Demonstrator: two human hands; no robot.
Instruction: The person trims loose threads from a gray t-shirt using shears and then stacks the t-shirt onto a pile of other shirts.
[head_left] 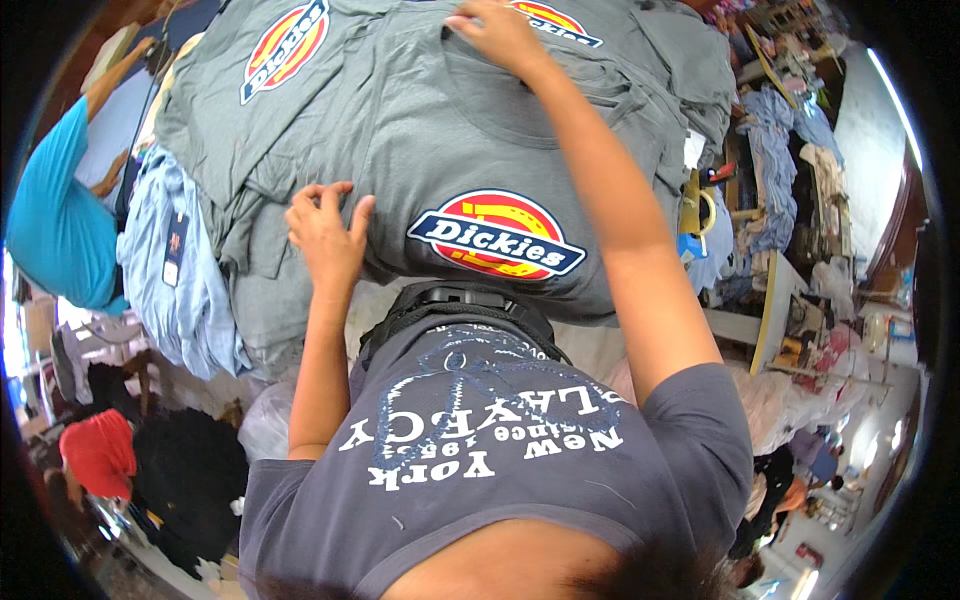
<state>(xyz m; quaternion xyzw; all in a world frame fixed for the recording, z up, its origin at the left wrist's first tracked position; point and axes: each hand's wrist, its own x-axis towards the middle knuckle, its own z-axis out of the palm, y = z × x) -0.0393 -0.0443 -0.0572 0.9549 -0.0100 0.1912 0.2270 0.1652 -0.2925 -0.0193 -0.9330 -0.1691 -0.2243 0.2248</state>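
A grey T-shirt [400,160] with a red, yellow and dark-blue oval print on its front lies spread out before me, its neckline toward the far side. My right hand [500,38] reaches across it to the neckline, fingers closed in a pinch on the fabric near the collar. My left hand [328,232] hovers at or just touches the near left part of the shirt, fingers apart and slightly curled, holding nothing. More grey T-shirts with the same print lie around and under it, one print [285,50] showing at the far left.
Light-blue garments [178,255] with a hanging tag drape off the left side. A person in a turquoise sleeve [60,200] works at the far left. On the right are a tape roll [706,215] and shelves of folded clothes [770,150]. Black cloth [190,480] is heaped at lower left.
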